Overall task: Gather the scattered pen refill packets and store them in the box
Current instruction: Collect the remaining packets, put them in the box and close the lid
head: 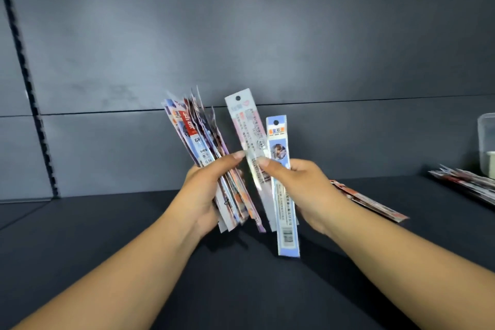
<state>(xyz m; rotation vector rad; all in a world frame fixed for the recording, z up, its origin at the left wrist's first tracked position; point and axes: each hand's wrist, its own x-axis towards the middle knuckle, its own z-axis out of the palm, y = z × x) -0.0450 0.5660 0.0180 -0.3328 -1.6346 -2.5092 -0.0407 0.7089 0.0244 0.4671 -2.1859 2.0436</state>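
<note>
My left hand [206, 190] grips a thick upright bundle of pen refill packets [195, 136] above the dark shelf. My right hand [302, 187] holds two long packets upright: a pink and white packet [247, 126] and a blue packet [284, 211] in front of it. My left thumb tip touches the pink and white packet near its middle. More packets [375, 203] lie flat on the shelf behind my right forearm. A clear plastic box [486, 147] stands at the far right edge, only partly in view.
Another heap of packets [463, 182] lies on the shelf beside the box at the right. The dark shelf surface [107, 222] spreads out below my arms. A dark back panel [241, 35] rises behind, with a slotted upright rail [29, 83] at the left.
</note>
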